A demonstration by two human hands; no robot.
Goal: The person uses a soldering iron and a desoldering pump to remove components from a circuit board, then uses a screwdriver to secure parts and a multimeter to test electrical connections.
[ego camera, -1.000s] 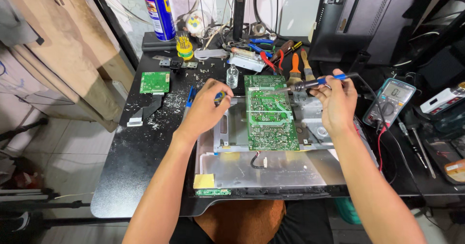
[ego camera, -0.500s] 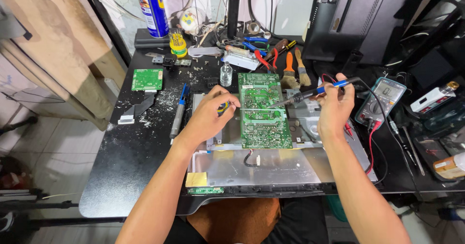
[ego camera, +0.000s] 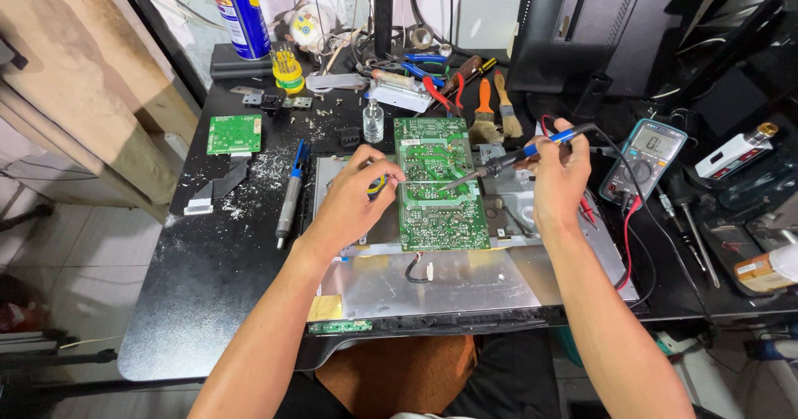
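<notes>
The right hand (ego camera: 559, 178) keeps its fingers clamped on the soldering iron (ego camera: 519, 155), tip on the green circuit board (ego camera: 438, 184); the left hand (ego camera: 349, 203) still pinches a small yellow tool (ego camera: 378, 185), unchanged.

A circuit board (ego camera: 439, 184) is laid on a metal panel (ego camera: 465, 278) on the worktop (ego camera: 208, 286); a multimeter (ego camera: 644, 157) is placed to its right, a spray can (ego camera: 238, 12) behind-left.
</notes>
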